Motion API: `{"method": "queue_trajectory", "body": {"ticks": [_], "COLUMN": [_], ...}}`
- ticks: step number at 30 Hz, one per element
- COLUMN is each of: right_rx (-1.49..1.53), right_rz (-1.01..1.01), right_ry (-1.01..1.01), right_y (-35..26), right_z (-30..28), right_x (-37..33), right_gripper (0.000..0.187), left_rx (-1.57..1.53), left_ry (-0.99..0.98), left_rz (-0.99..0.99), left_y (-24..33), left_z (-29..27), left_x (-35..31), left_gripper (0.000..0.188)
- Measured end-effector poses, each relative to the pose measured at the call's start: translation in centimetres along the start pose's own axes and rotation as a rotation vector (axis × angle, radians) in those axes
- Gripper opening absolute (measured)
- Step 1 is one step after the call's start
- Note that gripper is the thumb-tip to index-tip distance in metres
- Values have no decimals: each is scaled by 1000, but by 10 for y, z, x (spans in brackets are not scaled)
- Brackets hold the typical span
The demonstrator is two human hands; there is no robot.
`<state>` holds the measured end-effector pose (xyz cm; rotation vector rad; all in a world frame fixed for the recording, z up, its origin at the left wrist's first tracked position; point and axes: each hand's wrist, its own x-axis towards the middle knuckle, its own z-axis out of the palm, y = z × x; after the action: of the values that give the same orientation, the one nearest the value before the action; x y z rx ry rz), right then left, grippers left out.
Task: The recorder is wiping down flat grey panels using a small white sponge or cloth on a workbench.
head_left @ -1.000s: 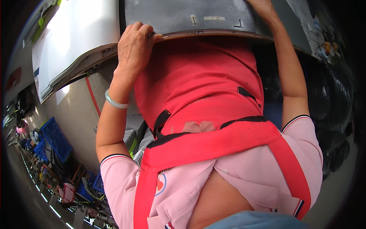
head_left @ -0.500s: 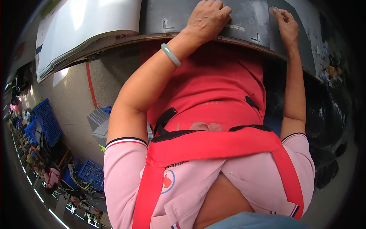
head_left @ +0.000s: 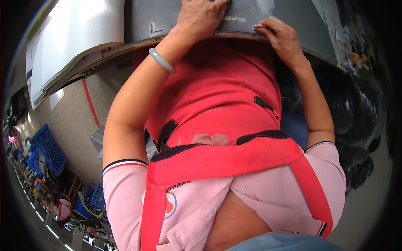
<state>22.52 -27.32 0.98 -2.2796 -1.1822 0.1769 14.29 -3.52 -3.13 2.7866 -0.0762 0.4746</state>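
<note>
Floor point(head_left: 75, 134), grey with a red stripe, spreads at left beside blue crates point(head_left: 50, 148). A worktable point(head_left: 144, 44) crosses the top, bearing white sheets point(head_left: 79, 29) and a grey board point(head_left: 153, 12), near edge running left to right. The left hand point(head_left: 201, 17) lies over the board, its grip impossible to tell. The right hand point(head_left: 287, 42) pinches a small pale piece point(head_left: 257, 26) at that edge, pointing left, long axis roughly sideways.

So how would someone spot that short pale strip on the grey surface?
At the top of the picture, right of the white sheets, is a dark grey surface. Between the left hand and the right hand, near its front edge, shows the short pale strip. It runs straight, unlike the L-shaped mark on the left hand's other side.
</note>
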Motion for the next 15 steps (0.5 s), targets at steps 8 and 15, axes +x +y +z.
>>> {"method": "queue_trajectory", "body": {"ticks": [8,15], "right_rx": [339,186], "right_rz": [465,509], "right_ry": [67,-42], "right_y": [-5,-5], "right_z": [-2,-11], "right_x": [-4,8], "right_gripper": [24,22], "left_rx": [12,23], "left_ry": [9,14], "left_rz": [-15,-11], "left_y": [-2,-5], "left_z": [0,1], "left_x": [-2,3], "left_gripper": [32,33]}}
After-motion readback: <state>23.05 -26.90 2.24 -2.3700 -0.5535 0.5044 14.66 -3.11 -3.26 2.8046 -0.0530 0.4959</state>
